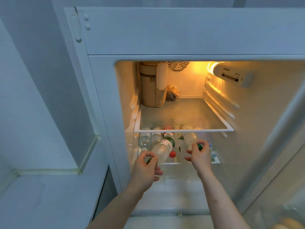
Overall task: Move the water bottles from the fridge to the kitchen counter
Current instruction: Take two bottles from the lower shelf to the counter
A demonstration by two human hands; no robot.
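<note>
Both arms reach forward into the open fridge (102,113). The left hand (145,169) has its thumb and fingers curled round the green-capped neck of a clear water bottle (162,150), which lies tilted, cap end toward the person and over the front edge of the lower shelf (216,161), label end resting back among the others. The right hand (200,156) pinches the green cap of a second bottle (191,139) between thumb and forefinger, its other fingers spread loosely to the left; that bottle lies on the same shelf, pointing back into the fridge. Between the two hands sits a red cap (172,154) of another bottle. Behind them more bottles (145,141) lie side by side on the lower shelf, partly hidden under the glass shelf (183,129) above and too blurred to count. Further back, on that glass shelf, a tan zipped bag (149,90) stands upright in the left rear corner, with a small dark bundle in plastic wrap (172,93) just beside it. The fridge light (212,65) glows yellow at the top right. The counter (41,195) lies to the left of the fridge.
</note>
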